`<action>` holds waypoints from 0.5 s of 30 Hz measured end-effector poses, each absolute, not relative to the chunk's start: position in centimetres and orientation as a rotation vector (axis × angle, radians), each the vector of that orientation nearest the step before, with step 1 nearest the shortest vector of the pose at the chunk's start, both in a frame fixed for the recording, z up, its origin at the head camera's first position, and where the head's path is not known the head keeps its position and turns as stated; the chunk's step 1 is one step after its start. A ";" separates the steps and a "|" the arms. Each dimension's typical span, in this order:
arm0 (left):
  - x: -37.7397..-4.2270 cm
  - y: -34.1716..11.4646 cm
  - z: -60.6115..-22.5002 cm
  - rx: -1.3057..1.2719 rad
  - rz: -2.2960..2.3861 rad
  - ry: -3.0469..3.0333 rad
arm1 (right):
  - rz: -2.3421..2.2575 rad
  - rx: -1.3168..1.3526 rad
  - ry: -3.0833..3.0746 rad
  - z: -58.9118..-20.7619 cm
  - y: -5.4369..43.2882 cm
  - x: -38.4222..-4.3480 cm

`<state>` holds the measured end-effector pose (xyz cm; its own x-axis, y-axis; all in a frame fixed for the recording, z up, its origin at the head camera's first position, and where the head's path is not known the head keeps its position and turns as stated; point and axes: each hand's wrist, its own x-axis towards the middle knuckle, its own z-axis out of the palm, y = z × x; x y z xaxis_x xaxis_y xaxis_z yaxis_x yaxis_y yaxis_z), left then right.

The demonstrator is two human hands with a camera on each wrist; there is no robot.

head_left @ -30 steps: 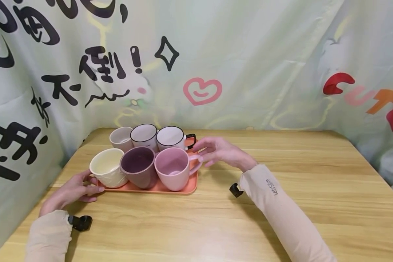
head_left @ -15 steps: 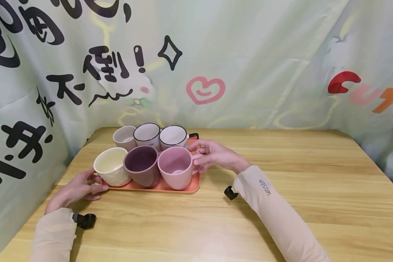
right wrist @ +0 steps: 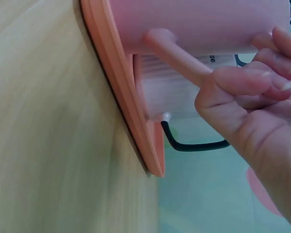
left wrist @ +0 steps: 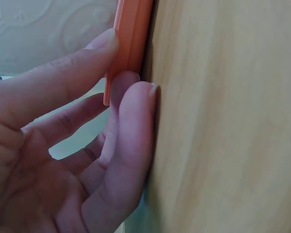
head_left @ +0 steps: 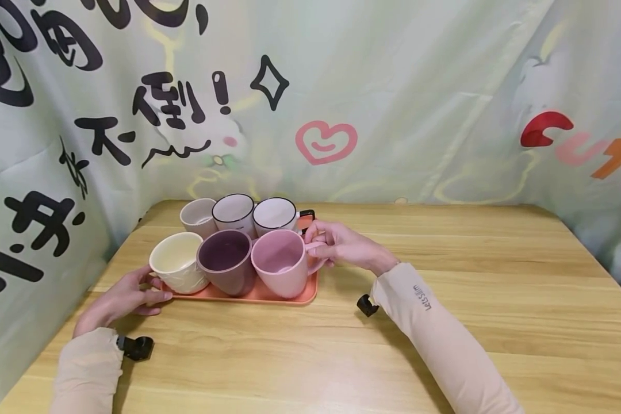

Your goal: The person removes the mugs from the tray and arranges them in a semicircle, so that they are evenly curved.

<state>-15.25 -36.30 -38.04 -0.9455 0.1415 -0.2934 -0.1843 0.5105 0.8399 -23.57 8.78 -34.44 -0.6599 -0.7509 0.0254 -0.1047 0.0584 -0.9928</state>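
On an orange tray [head_left: 311, 286] stand several mugs in two rows. My right hand [head_left: 349, 247] pinches the handle of the pink mug [head_left: 276, 270] at the front right; the right wrist view shows thumb and fingers around the handle [right wrist: 182, 58]. Whether that mug's base is off the tray I cannot tell. At the tray's front left corner, my left hand [head_left: 121, 299] holds the rim, with the thumb [left wrist: 87, 60] on top and fingers beneath and beside it. Nearest that hand is a cream mug [head_left: 178, 282], with a dark purple mug [head_left: 227, 279] in the middle.
Behind stand a pale mug [head_left: 198, 221] and two white mugs with black rims, the left white mug [head_left: 234, 221] and the right white mug [head_left: 274, 221], whose black handle [head_left: 307, 215] points right. The wooden table [head_left: 445, 276] meets a printed curtain [head_left: 393, 103].
My right hand has come left to the pink mug's handle and taken hold of it. The pink mug shifts slightly. My left hand keeps its place at the tray corner.
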 end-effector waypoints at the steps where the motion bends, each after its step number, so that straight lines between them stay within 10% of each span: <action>1: -15.2 -36.3 -38.1 -0.034 1.412 2.431 | -1.649 -0.853 1.825 -34.4 8.8 -23.6; 15: -15.3 -36.4 -38.1 -0.022 1.420 2.416 | -1.710 -0.799 1.800 -33.3 10.2 -23.5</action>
<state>-15.27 -36.42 -38.05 -0.9430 0.1550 -0.2946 -0.1819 0.5011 0.8460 -23.49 10.23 -33.28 -0.6865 -0.7268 0.0228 -0.0599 0.0253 -0.9979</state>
